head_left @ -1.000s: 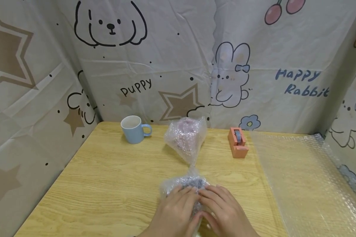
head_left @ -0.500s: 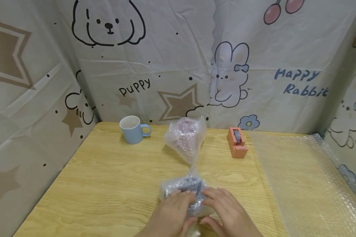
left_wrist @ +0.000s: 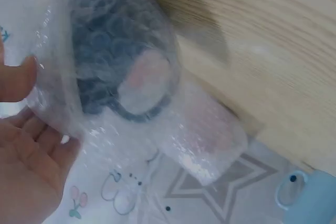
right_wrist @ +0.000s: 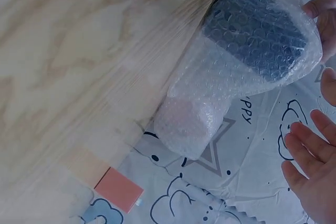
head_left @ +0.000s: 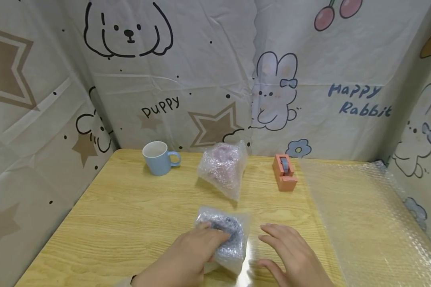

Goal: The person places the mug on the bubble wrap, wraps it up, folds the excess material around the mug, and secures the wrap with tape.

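Observation:
A bubble-wrapped bundle (head_left: 236, 233) lies on the table at the front middle, with a dark blue thing showing through the wrap. In the left wrist view the dark shape (left_wrist: 100, 40) has a loop like a mug's handle. My left hand (head_left: 195, 245) holds the bundle from its left side, thumb and fingers on either side of the wrap in the left wrist view. To the right of the bundle, my right hand (head_left: 294, 253) is held apart from it, fingers loosely bent and holding nothing.
Behind the bundle stands another bubble-wrapped thing (head_left: 222, 167), pinkish inside. A light blue mug (head_left: 158, 159) is at the back left, an orange tape dispenser (head_left: 285, 175) at the back right. A bubble wrap sheet (head_left: 366, 215) covers the table's right side.
Both hands were on the bundle; my right hand has let go and moved right. The bundle has turned and its twisted top no longer points toward the pink one.

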{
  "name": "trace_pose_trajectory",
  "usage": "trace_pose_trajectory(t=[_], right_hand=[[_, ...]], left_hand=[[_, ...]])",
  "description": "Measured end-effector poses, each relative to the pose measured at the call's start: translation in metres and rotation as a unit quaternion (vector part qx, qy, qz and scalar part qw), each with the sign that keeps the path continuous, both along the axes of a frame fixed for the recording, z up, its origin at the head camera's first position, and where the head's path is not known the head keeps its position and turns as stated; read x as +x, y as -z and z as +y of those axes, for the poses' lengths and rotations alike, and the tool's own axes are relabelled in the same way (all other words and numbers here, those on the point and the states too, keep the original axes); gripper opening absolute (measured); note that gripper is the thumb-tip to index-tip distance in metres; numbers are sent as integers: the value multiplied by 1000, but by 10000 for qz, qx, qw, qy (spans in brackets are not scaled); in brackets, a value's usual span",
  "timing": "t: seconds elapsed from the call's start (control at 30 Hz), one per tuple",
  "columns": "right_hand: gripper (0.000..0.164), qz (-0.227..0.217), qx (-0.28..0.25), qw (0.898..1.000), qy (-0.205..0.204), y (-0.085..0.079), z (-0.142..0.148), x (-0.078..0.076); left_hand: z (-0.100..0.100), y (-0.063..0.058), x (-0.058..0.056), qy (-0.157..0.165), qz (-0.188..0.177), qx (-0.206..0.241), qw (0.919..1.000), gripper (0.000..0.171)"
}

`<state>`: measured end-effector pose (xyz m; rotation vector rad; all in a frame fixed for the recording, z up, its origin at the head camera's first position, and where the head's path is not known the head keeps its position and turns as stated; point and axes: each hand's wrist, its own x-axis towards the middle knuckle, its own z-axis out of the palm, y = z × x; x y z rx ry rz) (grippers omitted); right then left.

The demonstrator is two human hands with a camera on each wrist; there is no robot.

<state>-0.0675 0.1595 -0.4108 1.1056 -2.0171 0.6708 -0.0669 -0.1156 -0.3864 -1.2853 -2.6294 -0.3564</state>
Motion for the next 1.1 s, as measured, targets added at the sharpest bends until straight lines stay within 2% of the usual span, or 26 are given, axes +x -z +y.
trace_pose_trajectory(t=[0.1,0.17,0.3,0.4,0.57,0.73,0.97,1.1], right_hand=[[47,9,105,9999,107,0,3,-1],[47,22,193,9997,175,-1,5,-3],[45,90,461,9984,300,-7,11,-8],[46,37,724,9966,399,-13,17,-12],[49,-267,1184,9910,567,-29,27,-21],[49,-244,1401,9883,547,-42,32,-32],[44,412,1424,9883,353,-49,34,-62],[48,444,1479,9869,458,-47,37,-80]], left_hand=[[2,2,1,66,289,-284,9992,68],[2,4,1,54,388,-311,9987,66],[0,8,1,-35,295,-89,9995,57],[-1,11,1,-40,332,-39,9994,57],[0,17,2,-12,568,23,9984,62],[1,22,3,-5,813,95,9966,65],[-1,27,4,15,1086,173,9939,68],[-1,29,5,11,1104,284,9935,68]])
